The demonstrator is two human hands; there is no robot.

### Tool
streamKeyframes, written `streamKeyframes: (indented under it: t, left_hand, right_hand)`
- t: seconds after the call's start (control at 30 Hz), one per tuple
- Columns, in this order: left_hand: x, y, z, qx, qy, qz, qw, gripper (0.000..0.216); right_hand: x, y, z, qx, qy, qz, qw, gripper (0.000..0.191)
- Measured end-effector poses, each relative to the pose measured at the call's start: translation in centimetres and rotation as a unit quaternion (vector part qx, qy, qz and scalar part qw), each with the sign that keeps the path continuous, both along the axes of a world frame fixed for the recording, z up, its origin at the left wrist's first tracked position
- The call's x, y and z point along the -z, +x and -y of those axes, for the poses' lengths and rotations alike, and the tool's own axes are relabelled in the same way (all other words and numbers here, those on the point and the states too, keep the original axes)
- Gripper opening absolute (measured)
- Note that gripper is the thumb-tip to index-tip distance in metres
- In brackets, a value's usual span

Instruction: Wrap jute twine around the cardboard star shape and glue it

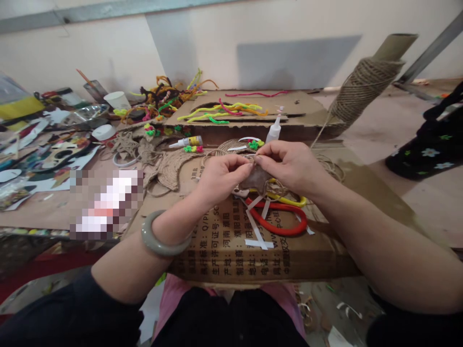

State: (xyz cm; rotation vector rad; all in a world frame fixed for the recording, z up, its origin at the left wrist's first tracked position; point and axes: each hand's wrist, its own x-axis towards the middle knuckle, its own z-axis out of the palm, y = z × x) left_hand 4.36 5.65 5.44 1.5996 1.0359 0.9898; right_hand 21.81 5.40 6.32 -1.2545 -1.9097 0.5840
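A small brown star-shaped piece (255,180) is pinched at its top between both hands, over a printed cardboard box. My left hand (224,177), with a bangle on its wrist, has its thumb and finger closed on the star's upper left edge. My right hand (291,164) pinches the top of the same star from the other side; a strand of twine seems to be there, but the fingertips hide it. Just below lie scissors with a red handle (282,229) and a yellow-edged loop (289,198). White paper strips (257,229) lie beside them.
A twine spool (369,86) stands at the right. Near the hands are a white glue bottle (274,131), a smaller glue bottle (188,141) and a coiled-twine crescent (170,169). Colourful fuzzy stems (231,112) lie on cardboard behind. Craft clutter and a jar (103,133) fill the left.
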Motion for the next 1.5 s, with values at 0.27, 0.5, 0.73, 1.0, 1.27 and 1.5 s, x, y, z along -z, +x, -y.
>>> streamKeyframes:
  t: [0.27,0.5,0.73,1.0,1.27,1.5]
  left_hand:
    - [0.1,-0.3,-0.4,-0.008,-0.019,0.063,0.998,0.013]
    - [0.4,-0.5,-0.7,0.002,-0.030,0.085,0.996,0.021]
    - [0.7,-1.0,-1.0,-0.010,-0.035,0.105,0.994,0.033]
    - [0.3,-0.7,-0.8,-0.009,0.007,0.080,0.997,0.023]
    - [0.9,-0.8,-1.1,0.047,-0.087,0.184,0.978,0.042]
    - [0.6,-0.7,-1.0,0.044,-0.072,0.169,0.982,0.031]
  right_hand:
    - [-0.4,0.0,0.2,0.026,0.021,-0.022,0.999,0.014]
    - [-0.4,0.0,0.3,0.039,0.024,-0.018,0.999,0.015]
    - [-0.8,0.2,0.3,0.051,0.018,-0.023,0.998,0.015]
    - [-0.7,0.0,0.3,0.039,0.002,-0.028,0.999,0.015]
    - [-0.6,0.4,-0.2,0.047,-0.045,-0.137,0.988,0.015]
    - [-0.7,0.2,0.1,0.035,-0.044,-0.133,0.990,0.015]
